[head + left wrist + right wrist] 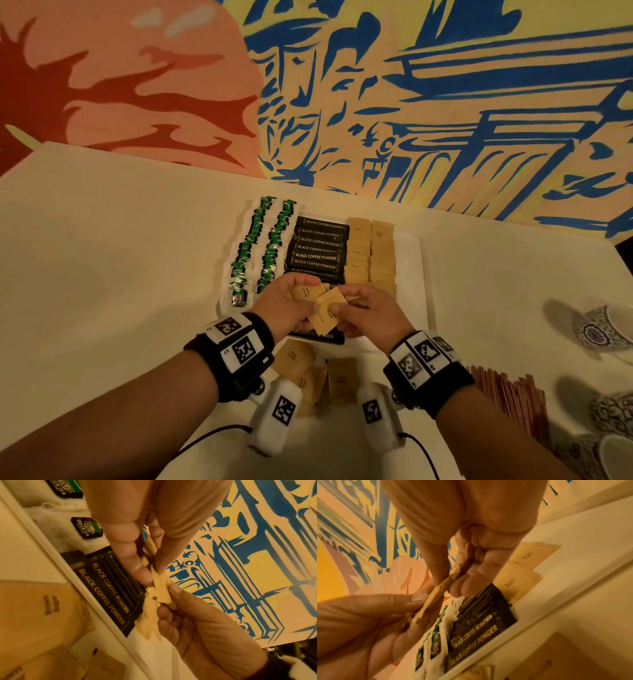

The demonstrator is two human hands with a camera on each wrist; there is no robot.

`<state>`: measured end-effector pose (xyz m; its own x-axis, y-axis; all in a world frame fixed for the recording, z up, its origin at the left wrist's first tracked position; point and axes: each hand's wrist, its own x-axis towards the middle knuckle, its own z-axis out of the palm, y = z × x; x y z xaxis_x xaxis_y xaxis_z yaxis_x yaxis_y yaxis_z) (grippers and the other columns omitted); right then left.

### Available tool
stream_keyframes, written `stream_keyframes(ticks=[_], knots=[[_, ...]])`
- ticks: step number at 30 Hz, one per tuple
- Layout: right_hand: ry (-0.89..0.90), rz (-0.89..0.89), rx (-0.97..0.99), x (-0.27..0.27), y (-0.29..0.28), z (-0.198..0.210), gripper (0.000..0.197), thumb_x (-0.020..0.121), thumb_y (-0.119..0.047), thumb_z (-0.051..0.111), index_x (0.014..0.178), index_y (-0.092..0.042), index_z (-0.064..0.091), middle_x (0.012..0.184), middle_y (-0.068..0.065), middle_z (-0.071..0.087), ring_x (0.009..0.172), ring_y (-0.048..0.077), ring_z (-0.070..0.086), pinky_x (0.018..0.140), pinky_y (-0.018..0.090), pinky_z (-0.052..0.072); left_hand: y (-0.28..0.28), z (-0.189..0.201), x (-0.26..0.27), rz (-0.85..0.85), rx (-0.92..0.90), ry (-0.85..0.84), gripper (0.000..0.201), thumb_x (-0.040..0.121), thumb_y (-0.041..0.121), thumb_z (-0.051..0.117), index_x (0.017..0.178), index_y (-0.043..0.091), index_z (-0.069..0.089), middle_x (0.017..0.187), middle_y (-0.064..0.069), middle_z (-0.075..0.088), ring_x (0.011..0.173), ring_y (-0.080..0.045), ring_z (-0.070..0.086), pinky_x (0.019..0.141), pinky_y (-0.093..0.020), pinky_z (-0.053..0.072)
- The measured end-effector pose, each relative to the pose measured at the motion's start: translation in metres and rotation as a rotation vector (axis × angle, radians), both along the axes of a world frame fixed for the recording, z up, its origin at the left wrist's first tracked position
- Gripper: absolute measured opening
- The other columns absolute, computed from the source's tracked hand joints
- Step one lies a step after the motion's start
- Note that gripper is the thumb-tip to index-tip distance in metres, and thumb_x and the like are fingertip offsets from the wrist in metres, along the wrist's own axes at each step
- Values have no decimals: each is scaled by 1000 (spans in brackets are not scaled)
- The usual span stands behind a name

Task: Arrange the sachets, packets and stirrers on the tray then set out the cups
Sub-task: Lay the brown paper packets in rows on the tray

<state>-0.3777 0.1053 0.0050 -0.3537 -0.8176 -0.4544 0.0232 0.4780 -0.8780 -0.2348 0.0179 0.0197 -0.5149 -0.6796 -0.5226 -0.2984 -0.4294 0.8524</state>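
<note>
Left of centre in the head view, the green tea bags (260,246) are laid in two overlapping columns along the tray's left side, so each label can be read. Beside them, the black coffee packets (318,246) are shingled in one column, and further right the brown sugar sachets (370,253) are set in two tan columns. A bare strip of the white tray (411,274) is left at the right edge, probably reserved for the stirrers.

Lower centre, just above the tray's near end, a small fan of loose sugar sachets (322,308) is held between both hands. The left hand (284,308) is curled round the bunch, thumb on top, so the stack is steadied. The right hand (370,315) is pinched on one sachet, thumb against forefinger, apparently so a single one can be peeled away and placed.

Below the wrists, more spare sachets (308,370) are left on the counter (102,274). At lower right the stirrers (507,394) are piled off the tray, and the patterned cups (603,329) are kept at the far right edge, not yet set out.
</note>
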Motion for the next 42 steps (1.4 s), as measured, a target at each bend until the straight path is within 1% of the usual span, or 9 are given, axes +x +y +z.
stream_keyframes(ticks=[7, 10, 14, 20, 24, 28, 31, 34, 42], knots=[[-184, 21, -91, -7, 9, 5, 47, 90, 9, 45, 121, -25, 56, 95, 14, 71, 70, 21, 68, 66, 32, 58, -4, -3, 2, 49, 49, 18, 30, 87, -8, 58, 100, 19, 60, 109, -10, 62, 80, -20, 65, 58, -26, 57], [-221, 100, -130, -9, 12, 0, 51, 88, 13, 49, 121, -24, 58, 89, 8, 71, 69, 18, 68, 66, 30, 58, -4, -3, 2, 10, 110, 31, 29, 89, -7, 56, 104, 17, 59, 108, -11, 62, 78, -19, 65, 56, -24, 56], [-209, 92, -150, -8, 11, -5, 28, 86, 5, 59, 102, -16, 67, 77, 3, 70, 65, 13, 67, 64, 26, 57, -2, -4, 2, -28, 140, 29, 25, 92, -5, 51, 107, 14, 59, 104, -12, 62, 75, -19, 64, 52, -22, 54], [-100, -96, -130, -31, 15, -13, 11, 85, -7, 65, 81, -17, 68, 85, -2, 73, 81, 12, 68, 66, 25, 54, -5, -6, 5, -65, 34, -75, 32, 94, 0, 43, 99, 25, 62, 118, -9, 55, 87, -27, 65, 59, -29, 58], [-11, -188, -75, -63, 23, -16, 12, 91, -8, 59, 94, -18, 65, 85, 1, 71, 79, 19, 67, 67, 30, 54, -8, -5, 9, -49, -3, -87, 44, 91, -9, 40, 110, 28, 56, 123, -8, 49, 91, -29, 62, 55, -28, 57], [230, -104, 43, -86, 29, -21, 21, 94, -10, 52, 104, -23, 65, 87, 2, 67, 72, 17, 59, 60, 25, 49, -9, -9, 9, -14, -26, -81, 57, 90, -9, 48, 132, 28, 41, 124, -8, 51, 92, -31, 62, 52, -32, 58], [292, -54, 100, -90, 31, -28, 21, 91, -11, 58, 103, -25, 69, 79, 0, 66, 65, 13, 56, 55, 22, 46, -9, -8, 9, -29, -16, -68, 46, 92, -4, 51, 130, 21, 44, 119, -9, 57, 85, -24, 64, 54, -32, 59], [289, -124, 116, -88, 29, -36, 19, 85, -10, 66, 96, -23, 73, 72, -9, 65, 60, 10, 55, 61, 28, 52, -9, -8, 10, -75, -33, -72, 33, 92, -1, 54, 117, 20, 52, 112, -7, 63, 82, -21, 65, 55, -30, 58], [410, -199, 164, -91, 22, -48, 18, 73, -28, 78, 85, -35, 66, 83, -5, 68, 73, 14, 64, 71, 32, 54, -12, -11, 12, -58, -31, -69, 32, 90, 1, 58, 116, 18, 53, 102, -1, 66, 80, -21, 66, 52, -28, 57]])
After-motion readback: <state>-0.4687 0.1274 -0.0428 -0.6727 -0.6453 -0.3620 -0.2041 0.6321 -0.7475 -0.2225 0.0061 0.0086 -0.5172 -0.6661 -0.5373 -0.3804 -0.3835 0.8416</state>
